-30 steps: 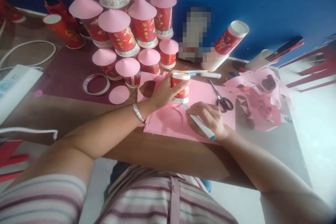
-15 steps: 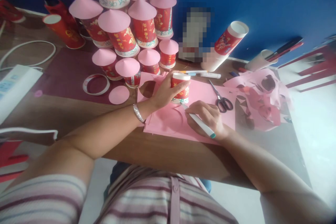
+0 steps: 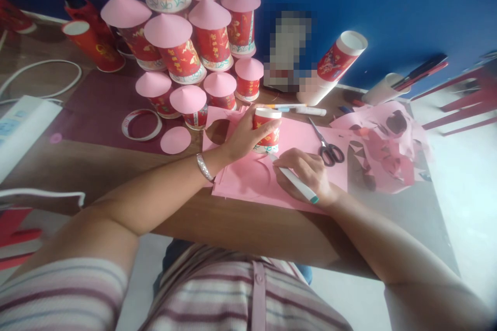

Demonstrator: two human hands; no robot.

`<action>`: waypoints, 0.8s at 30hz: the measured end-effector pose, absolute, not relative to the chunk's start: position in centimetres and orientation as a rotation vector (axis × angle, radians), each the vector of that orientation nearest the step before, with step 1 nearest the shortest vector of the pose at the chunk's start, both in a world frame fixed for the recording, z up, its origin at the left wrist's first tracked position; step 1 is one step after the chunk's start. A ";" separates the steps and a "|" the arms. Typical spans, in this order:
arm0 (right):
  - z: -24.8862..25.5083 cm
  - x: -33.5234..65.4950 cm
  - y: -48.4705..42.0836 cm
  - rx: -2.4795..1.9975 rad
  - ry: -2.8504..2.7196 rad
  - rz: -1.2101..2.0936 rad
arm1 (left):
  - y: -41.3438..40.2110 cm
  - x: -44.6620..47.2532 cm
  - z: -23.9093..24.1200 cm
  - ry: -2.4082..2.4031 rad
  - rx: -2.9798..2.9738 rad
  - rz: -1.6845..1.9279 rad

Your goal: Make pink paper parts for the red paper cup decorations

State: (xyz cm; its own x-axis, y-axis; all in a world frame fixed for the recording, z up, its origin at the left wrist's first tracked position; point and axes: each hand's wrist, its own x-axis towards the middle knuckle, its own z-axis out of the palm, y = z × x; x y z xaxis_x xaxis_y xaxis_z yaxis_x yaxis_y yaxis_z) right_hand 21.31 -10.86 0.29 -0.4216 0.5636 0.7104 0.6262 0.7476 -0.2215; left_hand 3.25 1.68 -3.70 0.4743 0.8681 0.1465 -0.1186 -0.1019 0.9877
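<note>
My left hand [image 3: 246,137] is wrapped round a small red paper cup [image 3: 267,134] with a white rim, which stands on pink paper sheets [image 3: 306,139]. Between the fingers of my right hand [image 3: 305,173] is a white marker [image 3: 297,184] with a green end. Its tip is down at the base of the cup, by my left hand. Curved outlines show on the top sheet just in front of the cup. Black-handled scissors [image 3: 331,153] lie beyond my right hand. A pink paper disc [image 3: 176,140] rests to the left of the sheets.
Red cups with pink cone tops [image 3: 169,31] stand in several rows at the back left. Cut pink scraps [image 3: 388,150] are heaped at the right. A paper ring [image 3: 142,125], a white power strip [image 3: 29,129] and stacked cups [image 3: 341,57] are also about.
Hardly anything differs. Both hands, the cup and the marker keep their places; the whole view has shifted very slightly.
</note>
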 end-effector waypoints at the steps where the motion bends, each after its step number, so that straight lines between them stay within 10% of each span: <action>1: 0.3 21.3 -10.9 -0.891 -2.127 -0.098 | 1.7 3.2 -3.6 0.702 1.421 0.950; 24: 0.2 21.4 -11.0 -0.975 -2.110 -0.106 | 1.8 3.3 -3.7 0.713 1.467 0.967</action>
State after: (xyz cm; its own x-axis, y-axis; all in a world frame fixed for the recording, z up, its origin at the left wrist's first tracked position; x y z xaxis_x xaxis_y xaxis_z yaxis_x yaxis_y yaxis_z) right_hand 21.41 -11.02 0.19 -0.3899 0.6071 0.6924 0.6737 0.7007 -0.2350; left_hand 3.26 1.77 -3.66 0.4704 0.8671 0.1641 -0.0994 -0.1327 0.9862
